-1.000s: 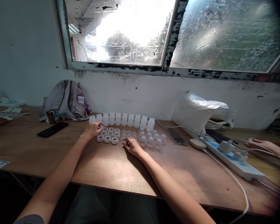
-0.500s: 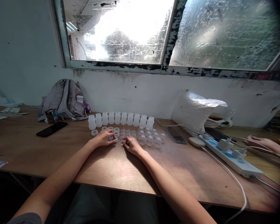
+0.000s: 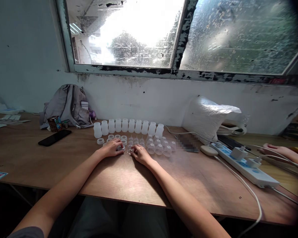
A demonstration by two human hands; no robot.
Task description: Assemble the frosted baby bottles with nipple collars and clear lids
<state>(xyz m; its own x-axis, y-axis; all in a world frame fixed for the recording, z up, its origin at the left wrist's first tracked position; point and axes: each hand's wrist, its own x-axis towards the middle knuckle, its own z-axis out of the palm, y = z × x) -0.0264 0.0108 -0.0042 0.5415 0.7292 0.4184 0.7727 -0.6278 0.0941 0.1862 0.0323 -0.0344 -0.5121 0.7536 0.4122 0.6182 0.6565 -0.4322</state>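
On the table, my left hand (image 3: 111, 147) curls its thumb and fingers around a whitish screw ring (image 3: 121, 148), partly hidden by the fingers. Just to the right, my right hand (image 3: 140, 154) pinches the rim of a clear bottle nipple (image 3: 129, 152) at the near end of the nipple group. More rings (image 3: 111, 137) lie beyond my left hand, and other clear nipples (image 3: 136, 140) stand in rows behind my right. Clear domed caps (image 3: 159, 149) are grouped to the right. A row of frosted baby bottles (image 3: 124, 125), without tops, stands behind everything.
A black phone (image 3: 55, 137) and a grey backpack (image 3: 67, 105) are at the left. To the right are a white plastic bag (image 3: 203, 115), a power strip (image 3: 248, 168) with cables, and another person's hand (image 3: 275, 150). The table's front edge (image 3: 124, 200) runs below my forearms.
My left fingers have shifted very slightly on the ring, which sits a little flatter or lower in view. My right hand stays at the nipple.
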